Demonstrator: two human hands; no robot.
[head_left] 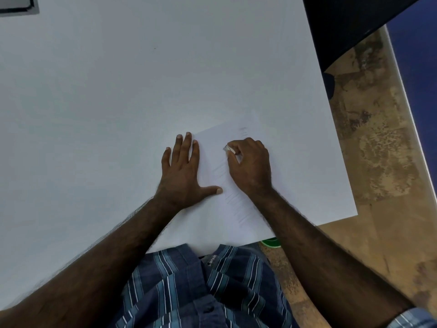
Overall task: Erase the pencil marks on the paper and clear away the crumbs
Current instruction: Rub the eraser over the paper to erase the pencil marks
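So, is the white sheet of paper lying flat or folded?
Flat: the white sheet of paper lies spread on the white table, pressed by the left hand.

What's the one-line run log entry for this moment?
step: erasing | right hand: pinches eraser on paper | left hand: flat, steadying paper | pencil marks: remain

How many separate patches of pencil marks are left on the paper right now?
3 that show: a small patch near the paper's far end, one between the two hands, and a long one nearest the person. The right hand may hide more.
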